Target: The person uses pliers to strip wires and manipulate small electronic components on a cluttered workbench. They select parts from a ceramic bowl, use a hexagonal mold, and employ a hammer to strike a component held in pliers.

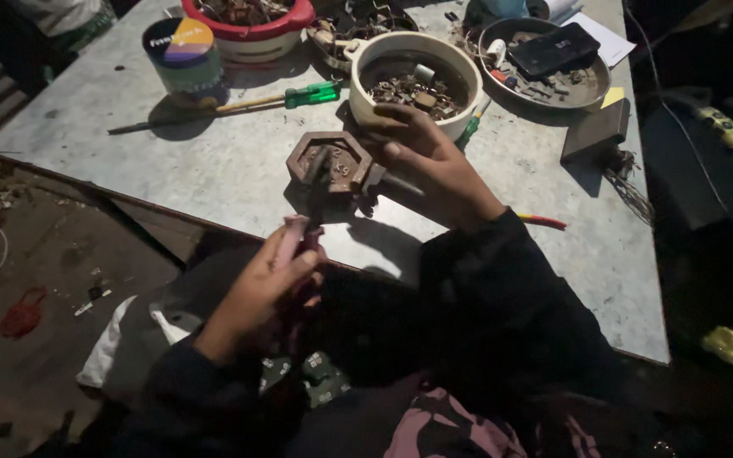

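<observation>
Pliers (307,222) with pink handles sit in the left hand (266,288), whose fingers wrap the handles, the dark tip pointing at a brown hexagonal weight (330,161) on the grey counter (214,161). The right hand (434,161) rests just beside the weight, fingers curled against a white bowl (415,80) of metal scraps. A green-handled screwdriver (239,103) lies nearby.

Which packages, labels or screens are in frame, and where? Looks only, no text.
Round canister: table's far left; dark lid with orange, purple and blue label, green side.
Phone: in the metal dish at far right; flat black rectangle, screen dark.
Yellow sticky note: just right of that dish; small square.
White paper: behind the dish; print too small to tell.
</observation>
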{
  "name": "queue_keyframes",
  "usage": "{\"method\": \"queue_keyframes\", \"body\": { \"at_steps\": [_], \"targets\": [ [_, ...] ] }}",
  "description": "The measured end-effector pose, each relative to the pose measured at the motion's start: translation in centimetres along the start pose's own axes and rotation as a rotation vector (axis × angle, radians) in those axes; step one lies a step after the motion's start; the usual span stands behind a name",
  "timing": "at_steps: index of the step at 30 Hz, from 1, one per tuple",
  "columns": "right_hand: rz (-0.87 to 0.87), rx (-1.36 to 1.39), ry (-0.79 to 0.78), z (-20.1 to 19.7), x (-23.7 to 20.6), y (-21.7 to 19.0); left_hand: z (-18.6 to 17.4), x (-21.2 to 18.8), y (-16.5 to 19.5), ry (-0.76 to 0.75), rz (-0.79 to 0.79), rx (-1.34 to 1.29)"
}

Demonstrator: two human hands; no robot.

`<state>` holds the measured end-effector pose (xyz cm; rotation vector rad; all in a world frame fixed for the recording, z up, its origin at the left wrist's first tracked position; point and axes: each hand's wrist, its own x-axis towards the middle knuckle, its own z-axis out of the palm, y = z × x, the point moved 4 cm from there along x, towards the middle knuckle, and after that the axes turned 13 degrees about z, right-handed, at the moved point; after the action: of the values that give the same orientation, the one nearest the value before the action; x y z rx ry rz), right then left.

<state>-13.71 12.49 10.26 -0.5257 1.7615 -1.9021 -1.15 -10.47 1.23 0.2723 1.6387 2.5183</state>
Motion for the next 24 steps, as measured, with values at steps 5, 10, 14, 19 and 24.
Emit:
{"method": "queue_keyframes", "body": {
  "at_steps": [5, 10, 14, 19, 24],
  "targets": [
    [-0.078, -0.705, 0.220, 0.2, -0.5, 0.4, -2.7, 0.4, -1.6, 0.078, -0.013, 0.086],
    [-0.338, -1.036, 0.089, 4.9, -7.3, 0.8, -2.8, 0.8, -3.5, 0.059, 0.057, 0.165],
    [-0.194, -0.807, -0.255, 8.7, -13.7, 8.2, -3.5, 0.0, -3.6, 0.018, 0.048, 0.192],
    [0.007, -0.768, -0.099, 9.0, -13.3, 19.1, -2.7, -2.4, -3.2, -0.016, 0.037, 0.094],
    [0.082, -0.746, -0.017, 8.6, -12.1, 23.6, -1.0, -3.7, -1.6, -0.074, 0.069, 0.174]
  ]
}}
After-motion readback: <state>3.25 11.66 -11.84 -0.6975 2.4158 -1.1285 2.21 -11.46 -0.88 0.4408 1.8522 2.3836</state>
